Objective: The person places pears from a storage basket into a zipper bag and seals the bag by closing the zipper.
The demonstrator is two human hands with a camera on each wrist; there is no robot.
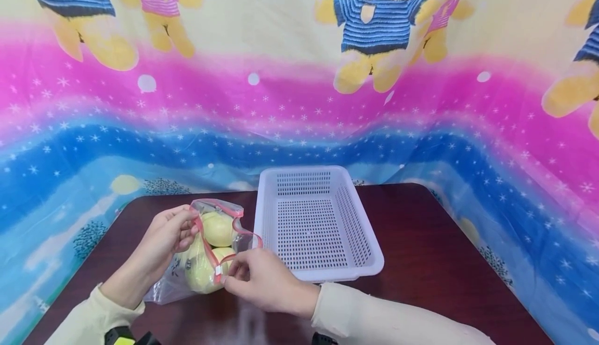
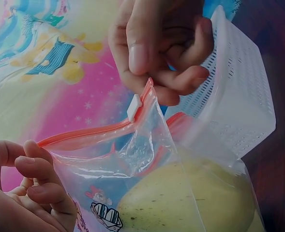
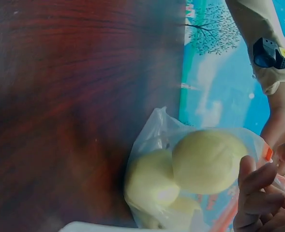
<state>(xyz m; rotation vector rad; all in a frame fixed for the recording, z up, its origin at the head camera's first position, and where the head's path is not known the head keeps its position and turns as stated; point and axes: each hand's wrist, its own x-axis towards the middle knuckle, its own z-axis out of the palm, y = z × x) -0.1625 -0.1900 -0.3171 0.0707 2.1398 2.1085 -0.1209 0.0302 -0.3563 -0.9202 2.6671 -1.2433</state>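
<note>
A clear plastic slider bag (image 1: 164, 289) with a red zip strip (image 2: 89, 136) stands on the left of the table, its mouth gaping. Inside are several round, pale yellow-green fruits (image 1: 218, 229); their exact kind is unclear. My left hand (image 1: 164, 236) pinches the far left part of the bag's rim between thumb and fingers. With thumb and fingertips my right hand (image 1: 267, 280) grips the near corner of the zip strip, right beside the white slider (image 2: 134, 108). In the right wrist view the fruits (image 3: 207, 162) press against the plastic.
A white perforated plastic basket (image 1: 369, 259) stands just right of the bag, with nothing in it. Both rest on a dark red-brown table (image 1: 421, 241). A cloth curtain (image 1: 290, 95) printed with bears hangs round the table's back and sides.
</note>
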